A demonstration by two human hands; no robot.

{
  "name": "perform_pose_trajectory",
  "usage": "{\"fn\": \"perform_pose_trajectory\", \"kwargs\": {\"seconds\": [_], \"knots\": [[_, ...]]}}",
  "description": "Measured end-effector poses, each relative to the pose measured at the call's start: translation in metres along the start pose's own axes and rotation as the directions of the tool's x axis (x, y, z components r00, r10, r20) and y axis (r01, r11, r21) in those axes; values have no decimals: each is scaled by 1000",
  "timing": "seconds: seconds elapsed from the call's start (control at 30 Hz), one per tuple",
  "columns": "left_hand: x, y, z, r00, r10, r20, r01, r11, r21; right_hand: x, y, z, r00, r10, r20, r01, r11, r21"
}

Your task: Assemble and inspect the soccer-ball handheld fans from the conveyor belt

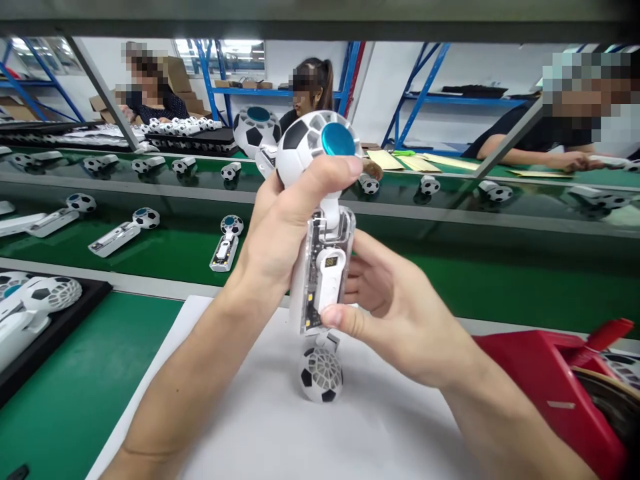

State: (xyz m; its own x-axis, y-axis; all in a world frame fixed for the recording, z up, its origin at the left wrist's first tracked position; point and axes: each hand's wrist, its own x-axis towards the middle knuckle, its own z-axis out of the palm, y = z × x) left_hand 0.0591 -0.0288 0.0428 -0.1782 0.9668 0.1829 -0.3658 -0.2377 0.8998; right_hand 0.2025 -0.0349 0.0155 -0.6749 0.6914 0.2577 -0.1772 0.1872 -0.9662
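A handheld device (327,267) with a round football-patterned head, a blue disc on it and a clear-fronted body with a small display is held upright. My left hand (280,220) wraps round its head and neck, thumb across the front just under the blue disc. Lower down, my right hand (395,307) grips the body, thumb on its lower front edge, its other fingers partly hidden behind. Another football-headed device (321,375) rests on the white sheet (380,427) below, its body mostly hidden. One more football head (257,130) shows behind my left hand.
Similar devices (227,243) lie on the green conveyor (175,253) and on the line beyond. A black tray (55,337) holds more at left. A red tape dispenser (545,380) stands at right. People (540,133) work across the line, under a metal overhead beam (320,20).
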Motion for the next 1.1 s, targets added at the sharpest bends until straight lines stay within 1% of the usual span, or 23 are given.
{"fn": "perform_pose_trajectory", "kwargs": {"seconds": [0.07, 0.2, 0.3, 0.37, 0.47, 0.53, 0.63, 0.7, 0.77, 0.8, 0.87, 0.93, 1.03, 1.1], "knots": [[4, -1, -2, 1000, 12, -18, -11, 1000, 22, 2, 2, -2, 998, 7, 60, -9, 1000, 30], [7, -1, -4, 998, 64, -7, -63, 997, 50, 2, 5, -8, 987, 21, 160, -38, 994, 103], [8, -2, -5, 999, 54, -8, -54, 997, 52, 2, 4, -12, 981, 27, 194, -52, 991, 122], [8, -3, -5, 999, 39, -11, -39, 999, 24, 3, 3, -13, 977, 36, 209, -62, 991, 119], [10, -4, -4, 1000, 10, 2, -10, 999, -34, 6, 5, -12, 988, 40, 152, -57, 992, 108], [11, -5, -3, 1000, -11, -18, 11, 999, -48, 9, 9, -12, 993, 26, 112, -39, 992, 122], [14, -9, -2, 998, -44, -33, 43, 998, -43, 12, 13, -16, 989, 43, 140, -77, 967, 245], [18, -12, -3, 999, -37, -1, 37, 998, -44, 12, 11, -20, 983, 79, 167, -137, 919, 369], [23, -15, -6, 1000, 12, 12, -12, 999, -50, 10, 5, -24, 982, 100, 160, -165, 867, 470], [27, -17, -9, 999, 53, -6, -53, 997, -47, 9, 2, -26, 984, 104, 142, -162, 847, 506], [34, -19, -15, 987, 142, -73, -143, 990, -8, 7, -4, -29, 991, 104, 89, -136, 826, 547], [39, -19, -20, 963, 220, -153, -211, 975, 74, 5, -7, -31, 995, 97, 31, -97, 818, 567], [40, -16, -23, 940, 252, -231, -220, 963, 155, 3, -8, -36, 995, 102, -14, -76, 819, 569], [36, -12, -22, 944, 244, -225, -214, 966, 148, 2, -7, -38, 995, 102, -10, -79, 826, 558]]}}
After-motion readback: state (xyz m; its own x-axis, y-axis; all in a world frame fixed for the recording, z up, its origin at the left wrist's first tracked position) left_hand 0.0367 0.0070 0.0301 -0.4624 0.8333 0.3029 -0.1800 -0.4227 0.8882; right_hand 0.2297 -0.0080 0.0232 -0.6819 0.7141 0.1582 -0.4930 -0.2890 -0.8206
